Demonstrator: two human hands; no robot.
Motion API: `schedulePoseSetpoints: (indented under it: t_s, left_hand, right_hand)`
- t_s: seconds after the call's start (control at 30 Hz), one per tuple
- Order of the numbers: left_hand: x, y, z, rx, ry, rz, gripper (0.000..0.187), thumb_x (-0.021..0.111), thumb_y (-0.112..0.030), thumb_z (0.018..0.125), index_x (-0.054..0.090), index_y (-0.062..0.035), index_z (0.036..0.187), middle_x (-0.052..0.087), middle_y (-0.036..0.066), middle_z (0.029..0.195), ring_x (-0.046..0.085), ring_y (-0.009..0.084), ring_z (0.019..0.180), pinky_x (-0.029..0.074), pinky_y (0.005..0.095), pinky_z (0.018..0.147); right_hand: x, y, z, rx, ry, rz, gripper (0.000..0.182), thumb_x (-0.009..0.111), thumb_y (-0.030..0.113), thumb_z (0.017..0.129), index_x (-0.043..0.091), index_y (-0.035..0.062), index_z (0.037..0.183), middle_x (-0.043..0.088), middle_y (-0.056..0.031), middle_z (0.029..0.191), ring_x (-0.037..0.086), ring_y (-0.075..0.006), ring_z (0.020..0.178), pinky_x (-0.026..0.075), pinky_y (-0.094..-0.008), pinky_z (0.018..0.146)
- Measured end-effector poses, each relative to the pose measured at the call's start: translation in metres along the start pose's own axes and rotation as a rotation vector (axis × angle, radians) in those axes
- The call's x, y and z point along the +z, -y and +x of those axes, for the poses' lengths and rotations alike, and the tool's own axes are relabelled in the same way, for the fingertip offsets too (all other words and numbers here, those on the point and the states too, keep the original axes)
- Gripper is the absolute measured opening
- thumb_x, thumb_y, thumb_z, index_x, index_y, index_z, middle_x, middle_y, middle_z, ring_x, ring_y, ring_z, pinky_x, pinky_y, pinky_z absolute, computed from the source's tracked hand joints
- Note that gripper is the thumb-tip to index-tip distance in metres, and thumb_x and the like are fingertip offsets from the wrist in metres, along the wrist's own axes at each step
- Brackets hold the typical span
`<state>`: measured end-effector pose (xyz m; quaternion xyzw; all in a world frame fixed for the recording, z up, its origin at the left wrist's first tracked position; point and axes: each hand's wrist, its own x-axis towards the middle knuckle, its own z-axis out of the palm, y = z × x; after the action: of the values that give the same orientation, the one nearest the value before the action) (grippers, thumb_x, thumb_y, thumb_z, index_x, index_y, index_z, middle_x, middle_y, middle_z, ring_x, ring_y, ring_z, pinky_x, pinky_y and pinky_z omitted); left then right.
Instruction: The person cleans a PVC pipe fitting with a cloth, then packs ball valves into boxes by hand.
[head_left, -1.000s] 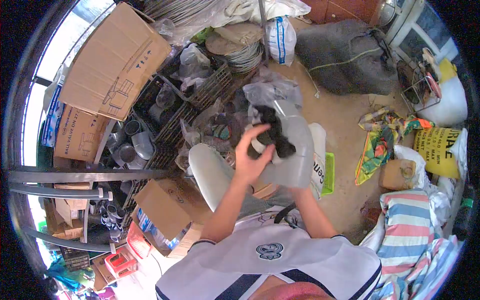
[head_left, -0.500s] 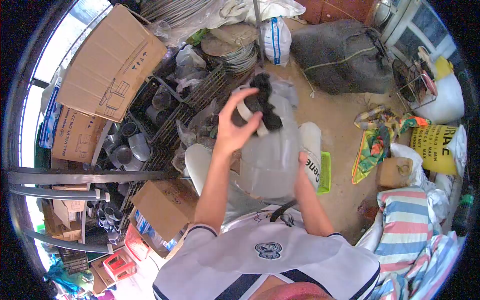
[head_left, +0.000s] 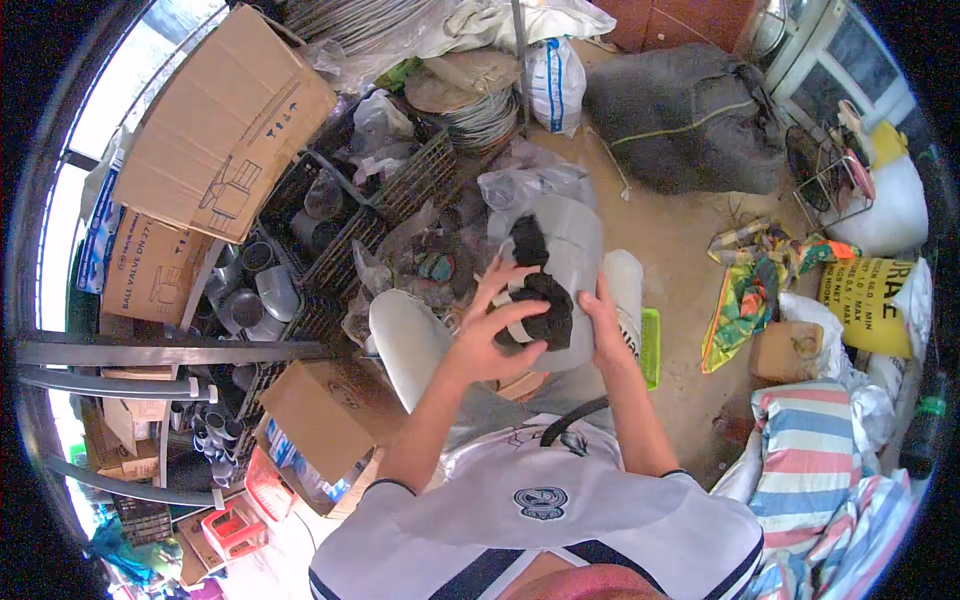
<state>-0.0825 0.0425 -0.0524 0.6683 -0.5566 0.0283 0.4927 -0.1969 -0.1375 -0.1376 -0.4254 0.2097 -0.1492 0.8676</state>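
My left hand (head_left: 490, 335) is closed around a black fitting (head_left: 548, 312) with a pale band, its fingers curled over the near side. A second black part (head_left: 528, 240) shows just above the fingertips. Both lie against a large grey cylinder (head_left: 575, 235) in front of my lap; what exactly the cylinder is, I cannot make out. My right hand (head_left: 602, 320) grips the cylinder's right side, thumb up along the wall. The cylinder's lower end is partly hidden by my left hand and the black fitting.
Black crates (head_left: 410, 180) with pipe fittings and plastic bags stand at left. An open cardboard box (head_left: 325, 420) is beside my left arm. A green basket (head_left: 651, 350) sits right of my knee. A dark sack (head_left: 690, 120) lies ahead, a striped sheet (head_left: 810, 450) at right.
My left hand has come down and nearer with the black fitting, which now lies lower against the grey cylinder. The cylinder has tilted, and my right hand has risen slightly along its side.
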Motion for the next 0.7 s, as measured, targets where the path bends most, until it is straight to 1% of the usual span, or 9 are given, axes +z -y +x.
schedulePoseSetpoints:
  t_s: [0.07, 0.2, 0.3, 0.33, 0.43, 0.5, 0.63, 0.67, 0.7]
  left_hand:
    - [-0.008, 0.016, 0.008, -0.004, 0.022, 0.041, 0.062, 0.083, -0.010, 0.066, 0.063, -0.0055, 0.124, 0.060, 0.016, 0.131, 0.051, 0.0306, 0.130, 0.037, 0.0422, 0.111]
    - [-0.021, 0.041, 0.043, -0.325, -0.351, -0.218, 0.053, 0.074, -0.004, 0.075, 0.062, -0.0059, 0.126, 0.061, 0.010, 0.128, 0.054, 0.0224, 0.122, 0.038, 0.0357, 0.108]
    - [-0.024, 0.036, 0.044, -0.734, -0.518, -0.852, 0.056, 0.068, -0.002, 0.078, 0.056, -0.0073, 0.133, 0.058, 0.005, 0.125, 0.053, 0.0199, 0.117, 0.038, 0.0335, 0.106]
    - [-0.020, 0.026, 0.044, -0.808, -0.560, -0.961, 0.057, 0.068, -0.003, 0.078, 0.055, -0.0080, 0.134, 0.058, 0.005, 0.127, 0.052, 0.0204, 0.120, 0.037, 0.0342, 0.107]
    - [0.016, 0.038, 0.016, -0.307, -0.250, -0.328, 0.058, 0.075, -0.006, 0.076, 0.057, -0.0078, 0.131, 0.060, 0.009, 0.131, 0.051, 0.0263, 0.128, 0.036, 0.0397, 0.111]
    - [0.006, 0.002, 0.023, -0.306, 0.037, -0.290, 0.055, 0.081, -0.011, 0.074, 0.064, -0.0102, 0.126, 0.058, 0.012, 0.134, 0.051, 0.0314, 0.130, 0.033, 0.0438, 0.114]
    - [-0.018, -0.041, 0.055, 0.179, 0.277, -0.076, 0.056, 0.080, -0.026, 0.069, 0.066, -0.0197, 0.123, 0.062, 0.007, 0.129, 0.050, 0.0283, 0.134, 0.019, 0.0599, 0.119]
    - [-0.023, -0.049, 0.059, 0.312, 0.462, 0.006, 0.055, 0.080, -0.033, 0.070, 0.067, -0.0222, 0.122, 0.063, 0.007, 0.126, 0.051, 0.0273, 0.133, 0.019, 0.0624, 0.119]
    - [-0.022, -0.056, 0.061, 0.307, 0.456, 0.004, 0.055, 0.080, -0.033, 0.070, 0.067, -0.0222, 0.122, 0.063, 0.007, 0.126, 0.051, 0.0273, 0.133, 0.019, 0.0624, 0.119]
  right_hand:
    - [0.008, -0.003, -0.003, -0.059, 0.052, -0.190, 0.111, 0.077, 0.032, 0.077, 0.006, 0.0123, 0.160, 0.023, -0.0170, 0.161, 0.035, -0.0294, 0.141, 0.032, -0.0375, 0.113]
    - [0.041, 0.028, -0.016, -0.217, 0.067, -0.352, 0.115, 0.079, 0.036, 0.075, 0.006, 0.0133, 0.160, 0.021, -0.0166, 0.161, 0.034, -0.0294, 0.142, 0.033, -0.0405, 0.113]
    - [0.026, 0.046, -0.014, -0.182, 0.096, -0.416, 0.112, 0.076, 0.046, 0.079, 0.007, 0.0142, 0.160, 0.030, -0.0187, 0.157, 0.038, -0.0316, 0.140, 0.036, -0.0433, 0.112]
    - [0.022, 0.046, -0.007, -0.024, 0.024, -0.105, 0.104, 0.071, 0.052, 0.082, 0.012, 0.0128, 0.159, 0.037, -0.0184, 0.154, 0.043, -0.0320, 0.137, 0.038, -0.0434, 0.110]
    - [-0.013, 0.032, 0.000, 0.223, -0.004, 0.263, 0.091, 0.058, 0.062, 0.088, 0.026, 0.0096, 0.155, 0.049, -0.0171, 0.145, 0.052, -0.0322, 0.130, 0.043, -0.0440, 0.108]
    - [-0.017, 0.036, -0.012, 0.343, 0.123, 0.419, 0.075, 0.045, 0.064, 0.096, 0.047, 0.0058, 0.144, 0.057, -0.0154, 0.138, 0.060, -0.0309, 0.121, 0.048, -0.0458, 0.105]
    - [-0.034, 0.020, -0.031, 0.294, 0.459, 0.602, 0.070, 0.038, 0.059, 0.100, 0.042, 0.0074, 0.147, 0.052, -0.0159, 0.143, 0.058, -0.0312, 0.123, 0.050, -0.0461, 0.104]
    - [-0.025, 0.014, -0.028, 0.312, 0.129, 0.402, 0.070, 0.039, 0.059, 0.100, 0.041, 0.0077, 0.147, 0.050, -0.0147, 0.145, 0.057, -0.0308, 0.124, 0.051, -0.0475, 0.102]
    - [-0.023, 0.017, -0.038, 0.281, 0.133, 0.256, 0.064, 0.042, 0.056, 0.100, 0.044, 0.0115, 0.146, 0.051, -0.0133, 0.143, 0.055, -0.0297, 0.126, 0.047, -0.0465, 0.106]
